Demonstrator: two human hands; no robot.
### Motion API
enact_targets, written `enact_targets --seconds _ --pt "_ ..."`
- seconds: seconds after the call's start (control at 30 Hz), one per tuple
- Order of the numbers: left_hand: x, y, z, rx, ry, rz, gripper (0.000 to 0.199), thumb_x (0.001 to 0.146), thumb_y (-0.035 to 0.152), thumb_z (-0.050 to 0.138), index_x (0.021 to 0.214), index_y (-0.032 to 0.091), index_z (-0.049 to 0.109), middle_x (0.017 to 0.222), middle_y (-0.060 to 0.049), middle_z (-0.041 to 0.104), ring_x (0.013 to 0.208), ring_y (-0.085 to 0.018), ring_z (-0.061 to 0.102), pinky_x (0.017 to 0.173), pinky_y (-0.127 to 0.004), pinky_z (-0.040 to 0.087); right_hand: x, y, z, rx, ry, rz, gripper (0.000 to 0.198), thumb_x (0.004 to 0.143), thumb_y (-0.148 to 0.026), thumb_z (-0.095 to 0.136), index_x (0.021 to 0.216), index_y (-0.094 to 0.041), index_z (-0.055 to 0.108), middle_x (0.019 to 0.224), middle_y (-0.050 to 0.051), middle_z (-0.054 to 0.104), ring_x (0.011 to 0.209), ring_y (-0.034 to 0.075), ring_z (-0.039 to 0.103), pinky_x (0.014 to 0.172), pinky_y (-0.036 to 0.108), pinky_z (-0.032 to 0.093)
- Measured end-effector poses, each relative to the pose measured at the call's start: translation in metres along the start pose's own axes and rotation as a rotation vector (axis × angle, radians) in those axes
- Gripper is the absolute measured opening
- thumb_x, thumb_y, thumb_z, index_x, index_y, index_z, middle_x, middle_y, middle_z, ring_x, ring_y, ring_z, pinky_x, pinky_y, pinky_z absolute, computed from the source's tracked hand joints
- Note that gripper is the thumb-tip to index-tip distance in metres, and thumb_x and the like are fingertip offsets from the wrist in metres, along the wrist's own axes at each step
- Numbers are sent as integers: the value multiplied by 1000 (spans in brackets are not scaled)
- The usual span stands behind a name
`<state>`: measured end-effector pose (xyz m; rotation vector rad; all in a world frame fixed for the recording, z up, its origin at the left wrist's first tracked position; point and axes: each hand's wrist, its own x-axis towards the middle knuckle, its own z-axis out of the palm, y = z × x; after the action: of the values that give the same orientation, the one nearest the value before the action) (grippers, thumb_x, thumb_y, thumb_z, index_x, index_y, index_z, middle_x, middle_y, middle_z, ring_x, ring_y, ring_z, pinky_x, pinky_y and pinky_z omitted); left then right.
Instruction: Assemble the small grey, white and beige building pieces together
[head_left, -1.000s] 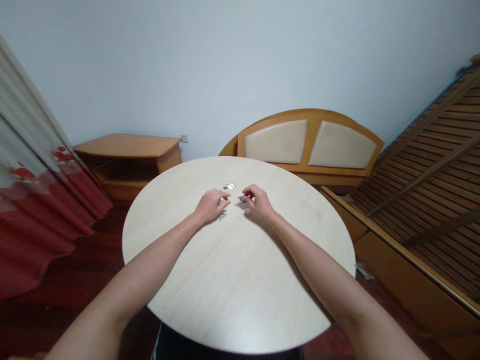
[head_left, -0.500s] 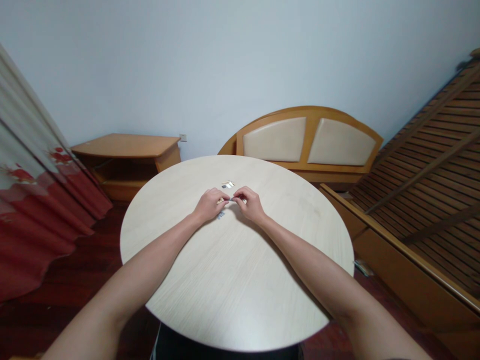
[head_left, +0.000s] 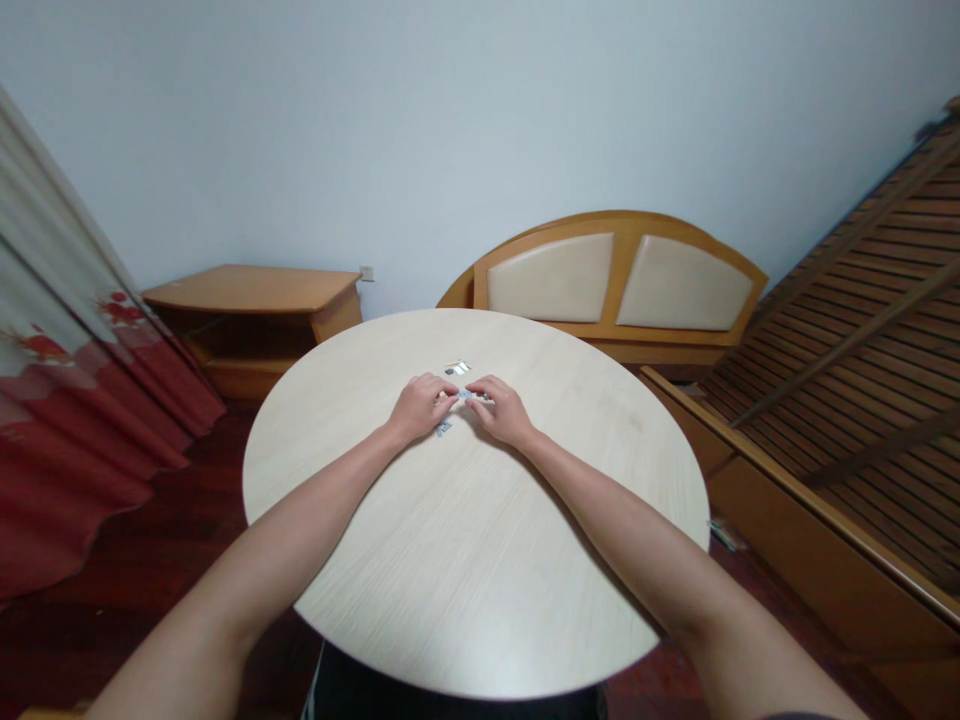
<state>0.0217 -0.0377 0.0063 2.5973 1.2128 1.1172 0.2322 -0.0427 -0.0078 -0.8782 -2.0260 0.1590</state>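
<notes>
Close together over the round table (head_left: 480, 560), my two hands meet at a small bluish-grey piece (head_left: 465, 394). The fingertips of my left hand (head_left: 421, 408) pinch its left side. My right hand (head_left: 501, 408) has its thumb and forefinger at the right side of the same piece. What kind of thing it is, I cannot make out. Beside my left hand, towards me, lie several small bluish-grey pieces (head_left: 443, 428). Just beyond the fingers is a little group of white, dark and tan pieces (head_left: 457, 368). Other small bits are partly hidden behind the hands.
A wooden cabinet (head_left: 255, 290) stands at the back left, beside a red and white curtain (head_left: 60, 400). Behind the table rises a padded headboard (head_left: 551, 280). Along the right run a wooden bed rail (head_left: 795, 510) and leaning slats (head_left: 862, 300).
The fingers of my right hand have spread a little, and more of the small bluish-grey piece shows between my hands. Both arms stay nearly where they were.
</notes>
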Motion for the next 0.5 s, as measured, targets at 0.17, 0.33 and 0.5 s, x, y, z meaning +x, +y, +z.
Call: enact_targets --seconds 0.17,0.33,0.5 --pt "0 0 0 -6 6 4 11 94 27 64 95 20 72 95 -6 75 94 -23 66 91 -39 48 -1 -1 0 -20 -13 1 16 95 -29 58 103 -21 69 101 10 70 98 23 63 90 37 50" --pt "0 -1 0 9 7 -15 10 93 28 65 96 20 72 96 -6 75 94 -23 66 90 -38 48 0 -2 -1 -11 -9 -21 17 96 -30 57 102 -19 69 99 10 70 96 24 63 89 37 50" --pt "0 -2 2 13 8 -3 12 94 27 65 97 18 72 95 -7 74 93 -23 65 88 -38 47 0 -3 -2 -27 -15 -22 19 97 -32 56 102 -20 69 99 10 70 96 23 63 88 36 50"
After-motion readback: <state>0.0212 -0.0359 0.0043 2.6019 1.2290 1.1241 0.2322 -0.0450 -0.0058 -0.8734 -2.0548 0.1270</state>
